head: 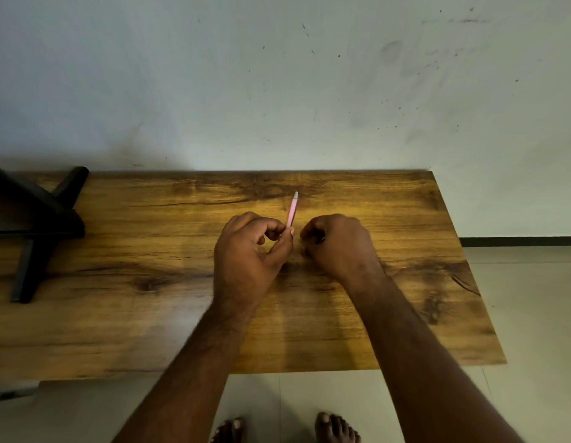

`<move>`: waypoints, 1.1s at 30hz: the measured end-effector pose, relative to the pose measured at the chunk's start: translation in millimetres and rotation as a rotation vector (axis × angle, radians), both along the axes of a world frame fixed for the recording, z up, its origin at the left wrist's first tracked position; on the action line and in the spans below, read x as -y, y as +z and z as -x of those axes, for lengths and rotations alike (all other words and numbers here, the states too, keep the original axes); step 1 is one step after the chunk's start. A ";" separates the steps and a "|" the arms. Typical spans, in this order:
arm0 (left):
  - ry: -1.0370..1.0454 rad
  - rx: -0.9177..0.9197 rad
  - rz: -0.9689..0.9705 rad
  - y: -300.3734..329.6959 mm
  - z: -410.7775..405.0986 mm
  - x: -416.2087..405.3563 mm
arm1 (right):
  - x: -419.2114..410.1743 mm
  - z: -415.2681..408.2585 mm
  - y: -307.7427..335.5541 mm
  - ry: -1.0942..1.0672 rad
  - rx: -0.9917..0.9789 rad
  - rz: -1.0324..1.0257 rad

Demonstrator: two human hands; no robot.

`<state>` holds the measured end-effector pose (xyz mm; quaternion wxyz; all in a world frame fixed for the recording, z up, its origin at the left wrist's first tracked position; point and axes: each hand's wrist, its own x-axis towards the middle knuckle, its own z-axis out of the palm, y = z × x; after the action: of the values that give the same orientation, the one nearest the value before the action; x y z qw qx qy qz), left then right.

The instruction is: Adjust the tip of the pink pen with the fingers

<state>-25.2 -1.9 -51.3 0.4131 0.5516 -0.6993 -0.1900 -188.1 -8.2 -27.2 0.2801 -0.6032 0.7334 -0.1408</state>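
My left hand [250,251] pinches the lower end of a thin pink pen [292,211] between thumb and forefinger. The pen's white tip points away from me, toward the wall. My right hand [336,243] sits just to the right of it with its fingers curled in tight; something small and dark shows between the fingertips, but I cannot tell what it is. Both hands hover over the middle of a wooden table [405,251].
A black stand with crossed legs [35,231] sits on the table's left end. The table's back edge meets a marked pale wall [277,91]. Its right end stops before tiled floor [533,298]. My bare feet [335,428] show below the front edge.
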 end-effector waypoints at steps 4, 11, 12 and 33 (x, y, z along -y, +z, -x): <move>0.002 -0.013 0.004 -0.2 -0.3 1.2 | 0.1 -1.8 3.6 0.032 -0.088 0.005; 0.013 -0.035 -0.005 -0.3 -0.4 1.6 | 2.0 6.6 3.7 -0.198 0.466 0.176; 0.011 -0.042 -0.008 0.1 -0.2 1.6 | 2.6 7.3 8.2 -0.253 0.653 0.214; -0.038 -0.013 0.009 0.0 3.5 -2.1 | 2.2 9.3 30.7 -0.215 1.107 0.346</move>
<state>-28.7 0.1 -51.3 0.4165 0.5352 -0.7077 -0.1980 -197.4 -10.4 3.4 0.5032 -0.3992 0.5012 -0.5798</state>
